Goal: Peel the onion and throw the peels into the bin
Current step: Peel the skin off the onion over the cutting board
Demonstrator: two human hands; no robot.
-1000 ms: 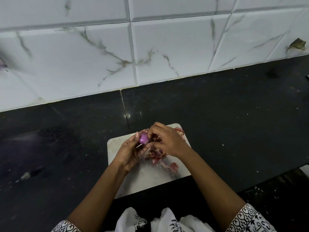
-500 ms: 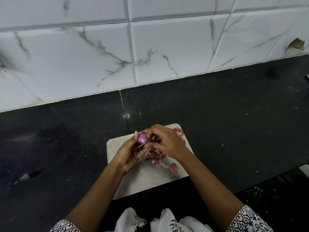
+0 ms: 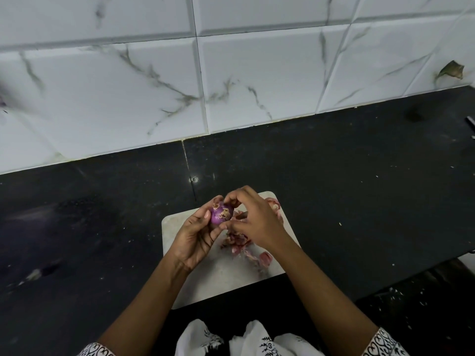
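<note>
A small purple onion [image 3: 220, 214] sits between the fingertips of my left hand [image 3: 195, 236], held just above the white cutting board [image 3: 210, 281]. Its root end with brown bits faces up. My right hand [image 3: 254, 219] curls over the onion from the right, with thumb and fingers pinching at its skin. Loose pink and brown peels [image 3: 241, 244] lie on the board under and beside my right hand. More peel [image 3: 273, 204] lies at the board's far right corner. No bin is in view.
The board rests near the front edge of a black stone counter [image 3: 347, 176]. A white marble-tiled wall [image 3: 231, 78] rises behind it. A dark thin object [image 3: 471, 127] pokes in at the right edge. Crumbs speckle the counter.
The onion has turned in my left hand, so more of its purple body and root end shows. My right fingers have shifted over its top. Both hands stay above the board.
</note>
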